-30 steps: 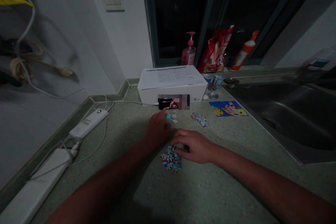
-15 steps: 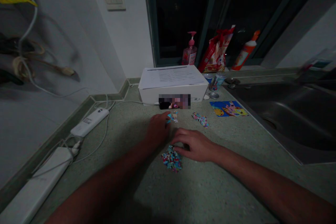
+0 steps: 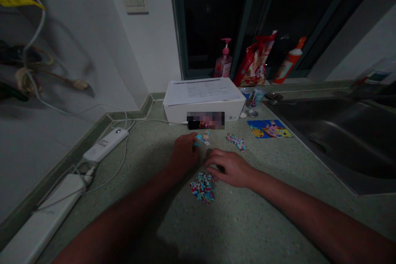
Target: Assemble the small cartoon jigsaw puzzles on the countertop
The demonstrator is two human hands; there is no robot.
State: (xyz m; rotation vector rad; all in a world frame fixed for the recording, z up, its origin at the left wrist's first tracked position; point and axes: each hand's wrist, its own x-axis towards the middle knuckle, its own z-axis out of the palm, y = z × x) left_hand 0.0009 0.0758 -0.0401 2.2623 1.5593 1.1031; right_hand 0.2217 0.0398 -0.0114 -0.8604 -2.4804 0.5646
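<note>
Small jigsaw puzzle pieces lie on the speckled green counter (image 3: 247,222). My left hand (image 3: 185,150) rests left of a small group of light blue and beige puzzle pieces (image 3: 206,137), its bent fingertips closed at the light blue ones on the near edge. My right hand (image 3: 230,168) is curled above the far edge of a mixed heap of puzzle pieces (image 3: 202,190). Its thumb and fingers come together, but whatever is between them is too small to make out. Another cluster of puzzle pieces (image 3: 236,141) lies beyond my right hand.
A colourful cartoon picture card (image 3: 269,128) lies beside the sink (image 3: 337,132). Behind the pieces, a phone (image 3: 198,125) leans on a white box (image 3: 204,109). Cans (image 3: 256,97) stand right of the box. Power strips (image 3: 105,144) and cables run along the left wall.
My left hand has drawn back slightly to the left, showing more of the light blue pieces. My right hand has shifted slightly away from me, uncovering more of the heap.
</note>
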